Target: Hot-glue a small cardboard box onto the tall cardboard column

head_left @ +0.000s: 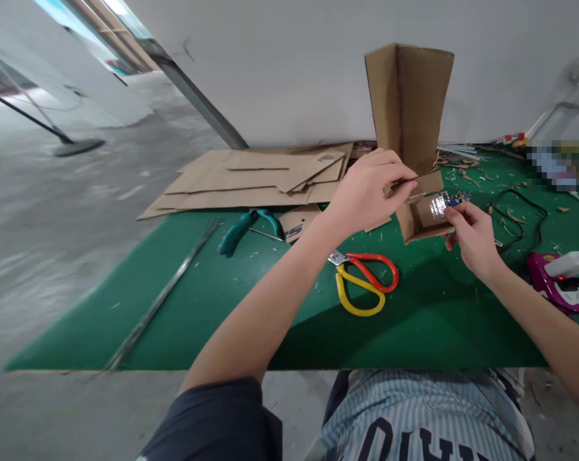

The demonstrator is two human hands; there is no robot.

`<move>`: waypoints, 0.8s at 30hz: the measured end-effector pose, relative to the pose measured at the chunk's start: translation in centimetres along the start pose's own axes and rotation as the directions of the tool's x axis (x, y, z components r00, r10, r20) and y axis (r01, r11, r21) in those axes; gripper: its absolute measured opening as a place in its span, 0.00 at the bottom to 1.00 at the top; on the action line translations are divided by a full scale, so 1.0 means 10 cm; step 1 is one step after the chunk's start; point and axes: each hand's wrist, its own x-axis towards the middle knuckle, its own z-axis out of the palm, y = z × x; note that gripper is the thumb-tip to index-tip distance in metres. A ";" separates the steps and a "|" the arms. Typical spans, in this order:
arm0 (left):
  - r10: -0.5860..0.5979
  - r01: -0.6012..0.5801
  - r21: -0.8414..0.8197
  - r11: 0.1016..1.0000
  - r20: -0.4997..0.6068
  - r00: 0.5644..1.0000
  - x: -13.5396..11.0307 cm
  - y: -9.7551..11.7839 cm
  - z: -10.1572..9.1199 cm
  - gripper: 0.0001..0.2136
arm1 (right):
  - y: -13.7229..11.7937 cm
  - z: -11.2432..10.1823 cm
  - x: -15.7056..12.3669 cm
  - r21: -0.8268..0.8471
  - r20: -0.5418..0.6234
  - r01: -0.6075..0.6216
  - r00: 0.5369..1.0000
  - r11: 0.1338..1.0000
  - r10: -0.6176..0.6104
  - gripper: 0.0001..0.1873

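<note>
Left hand point(366, 192) pinches the upper flap of a small corrugated cardboard box point(414, 230), right of frame centre; right hand point(476, 242) holds a glossy strip point(436, 208) against its side. Hands apart, both at the box.

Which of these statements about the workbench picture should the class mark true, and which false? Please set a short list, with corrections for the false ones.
The scissors have red and yellow handles: true.
The left hand grips the scissors: false; it pinches a folded cardboard piece.
Teal-handled pliers lie on the green mat: true.
The right hand is empty: false; it holds a shiny strip against the cardboard.
</note>
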 end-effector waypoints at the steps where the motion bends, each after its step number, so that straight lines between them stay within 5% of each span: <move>1: 0.009 -0.009 -0.002 1.000 -0.003 1.000 0.00 -0.01 0.01 0.09 | 0.00 0.00 0.00 0.004 0.006 0.002 1.000 1.000 -0.002 0.16; 24: -0.029 0.029 -0.043 0.999 -0.017 0.999 -0.02 -0.04 0.05 0.08 | -0.04 0.02 -0.02 0.021 -0.016 0.005 1.000 1.000 -0.005 0.13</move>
